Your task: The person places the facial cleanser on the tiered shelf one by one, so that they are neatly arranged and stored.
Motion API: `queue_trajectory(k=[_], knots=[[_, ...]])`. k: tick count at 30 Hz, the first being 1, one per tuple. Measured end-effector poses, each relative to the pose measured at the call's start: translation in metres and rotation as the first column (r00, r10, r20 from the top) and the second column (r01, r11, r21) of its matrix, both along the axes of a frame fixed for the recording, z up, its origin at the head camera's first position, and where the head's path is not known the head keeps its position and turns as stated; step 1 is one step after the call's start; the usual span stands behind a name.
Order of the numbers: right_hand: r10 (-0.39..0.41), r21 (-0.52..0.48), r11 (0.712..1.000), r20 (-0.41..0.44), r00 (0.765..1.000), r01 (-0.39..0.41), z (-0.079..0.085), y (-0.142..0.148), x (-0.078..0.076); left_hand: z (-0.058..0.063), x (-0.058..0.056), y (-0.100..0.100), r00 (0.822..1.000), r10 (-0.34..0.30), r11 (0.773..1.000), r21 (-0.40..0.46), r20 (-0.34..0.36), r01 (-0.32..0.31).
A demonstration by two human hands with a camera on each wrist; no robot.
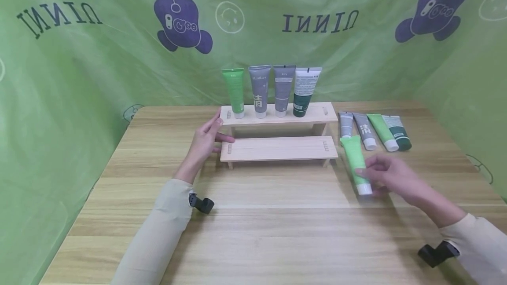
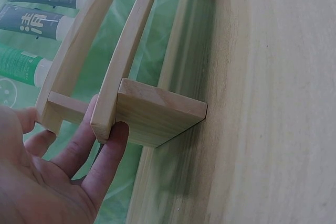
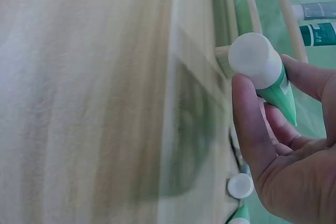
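Observation:
My right hand (image 1: 390, 177) pinches a green squeeze tube (image 1: 355, 159) between thumb and fingers, its white cap pointing down. In the right wrist view that cap (image 3: 252, 59) faces the camera, with a fingertip against its side. My left hand (image 1: 203, 140) touches the left end of a two-step wooden rack (image 1: 277, 149), fingers mostly extended. The left wrist view has two fingertips at the end of the lower board (image 2: 113, 98) and the thumb near the upper board. On the upper step stand a green tube (image 1: 235, 91), two grey-blue tubes (image 1: 259, 89) and a white-and-dark-green tube (image 1: 304, 91).
Right of the rack lie more tubes in a row: two grey-blue ones (image 1: 364, 130), a green one (image 1: 382, 131) and a white-and-dark-green one (image 1: 399, 133). A green printed curtain (image 1: 253, 47) hangs behind the wooden table (image 1: 253, 232).

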State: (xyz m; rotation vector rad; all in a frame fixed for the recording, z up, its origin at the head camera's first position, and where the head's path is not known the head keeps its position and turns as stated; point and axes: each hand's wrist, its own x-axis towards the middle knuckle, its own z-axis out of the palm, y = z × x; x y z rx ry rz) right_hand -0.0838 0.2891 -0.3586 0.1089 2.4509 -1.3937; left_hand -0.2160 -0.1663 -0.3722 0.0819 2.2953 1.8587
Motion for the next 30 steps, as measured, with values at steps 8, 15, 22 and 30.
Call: queue_trajectory(k=[8, 15, 22, 30], knots=[[-0.030, -0.067, 0.997, -0.056, 0.998, 0.026, 0.009, -0.002, -0.005, 0.001, 0.001, 0.000, 1.000, 0.003, 1.000, -0.003, 0.004, -0.003], [-0.058, -0.068, 0.996, -0.084, 0.995, 0.052, 0.021, -0.007, -0.012, 0.002, 0.002, 0.000, 1.000, 0.002, 1.000, -0.008, 0.006, -0.002], [-0.058, -0.058, 0.997, -0.139, 0.989, 0.050, 0.036, -0.014, -0.022, 0.001, 0.001, -0.001, 1.000, 0.000, 1.000, -0.008, -0.004, 0.000], [-0.055, -0.111, 0.993, -0.220, 0.974, 0.031, 0.046, -0.022, -0.036, 0.000, 0.003, 0.000, 0.999, -0.005, 1.000, 0.018, -0.032, 0.005]])
